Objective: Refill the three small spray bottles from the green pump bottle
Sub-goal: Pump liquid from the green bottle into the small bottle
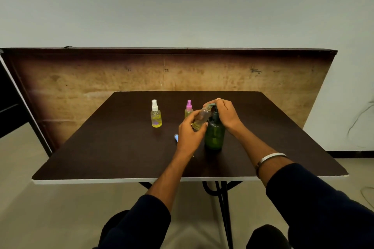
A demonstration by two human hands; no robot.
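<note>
Near the middle of the desk (pixel 81 157), the left hand (pixel 189 131) holds an open spray bottle (pixel 201 117) tilted under the spout — so liquid can drop in. Its grip wraps the bottle. The right hand (pixel 225 113) curls over the green pump bottle (pixel 215 133) top — ready to press.

Dark table (pixel 121 157): bottles (pixel 156 116), blue cap (pixel 176 138).

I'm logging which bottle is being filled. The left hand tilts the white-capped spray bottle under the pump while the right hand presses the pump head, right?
Not quite. In the head view the white-capped bottle stands alone on the table; the left hand tilts an uncapped bottle. The right hand presses the pump.
</note>
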